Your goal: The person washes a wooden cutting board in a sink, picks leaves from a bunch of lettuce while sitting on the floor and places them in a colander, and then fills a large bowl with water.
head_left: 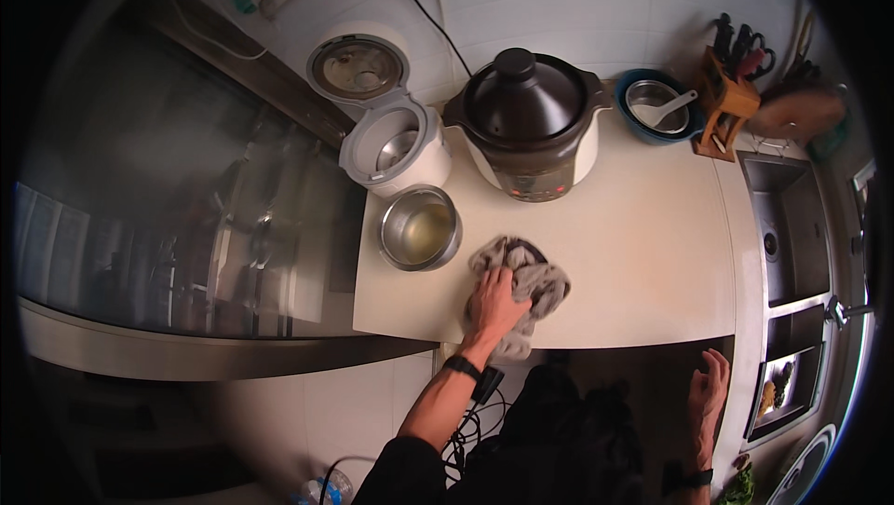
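Observation:
My left hand (494,300) presses flat on a crumpled grey cloth (533,283) near the front edge of the pale countertop (643,253). A dark band sits on that wrist. My right hand (708,386) hangs open below the counter's front edge, holding nothing. Just left of the cloth stands a metal inner pot (420,227) with cloudy liquid in it. Behind it is a white rice cooker (391,142) with its lid up, and a dark-lidded electric cooker (531,123) stands at the back centre.
A blue bowl holding a metal bowl and white spoon (659,106) and a wooden knife block (726,100) stand at the back right. A steel sink (792,225) lies to the right. A large shiny metal surface (186,225) fills the left. Cables hang below the counter.

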`<state>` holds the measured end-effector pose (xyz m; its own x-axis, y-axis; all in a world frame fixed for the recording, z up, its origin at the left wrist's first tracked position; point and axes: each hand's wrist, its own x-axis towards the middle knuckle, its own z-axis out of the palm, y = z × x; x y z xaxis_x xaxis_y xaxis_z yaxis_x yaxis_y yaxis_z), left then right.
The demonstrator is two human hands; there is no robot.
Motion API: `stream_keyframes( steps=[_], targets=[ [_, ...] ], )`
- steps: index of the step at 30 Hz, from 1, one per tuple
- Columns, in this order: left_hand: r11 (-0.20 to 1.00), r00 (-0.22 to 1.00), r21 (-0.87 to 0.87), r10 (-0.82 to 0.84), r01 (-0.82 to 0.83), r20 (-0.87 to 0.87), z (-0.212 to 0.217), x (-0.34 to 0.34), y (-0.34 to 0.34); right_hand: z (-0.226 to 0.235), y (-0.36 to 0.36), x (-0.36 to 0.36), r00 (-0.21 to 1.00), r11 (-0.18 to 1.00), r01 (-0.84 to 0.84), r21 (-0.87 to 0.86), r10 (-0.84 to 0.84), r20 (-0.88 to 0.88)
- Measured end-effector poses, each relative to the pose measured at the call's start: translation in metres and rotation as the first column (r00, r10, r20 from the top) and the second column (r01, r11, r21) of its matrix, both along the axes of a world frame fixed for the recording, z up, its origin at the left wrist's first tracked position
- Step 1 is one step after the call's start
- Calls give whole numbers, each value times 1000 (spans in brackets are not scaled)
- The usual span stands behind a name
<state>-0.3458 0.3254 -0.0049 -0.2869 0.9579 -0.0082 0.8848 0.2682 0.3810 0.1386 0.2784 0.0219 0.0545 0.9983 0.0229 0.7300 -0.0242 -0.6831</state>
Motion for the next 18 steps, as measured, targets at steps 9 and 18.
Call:
stream_keyframes(
  steps=[9, 18],
  targets=[
    [929, 956, -228, 287, -292, -56, 49, -121, -137, 19, 40, -90, 956, 955, -287, -78, 281, -82],
    [790, 798, 193, 601, -582, -55, 95, -216, -144, 22, 39, -84, 955, 955, -294, -43, 291, -50]
  ],
)
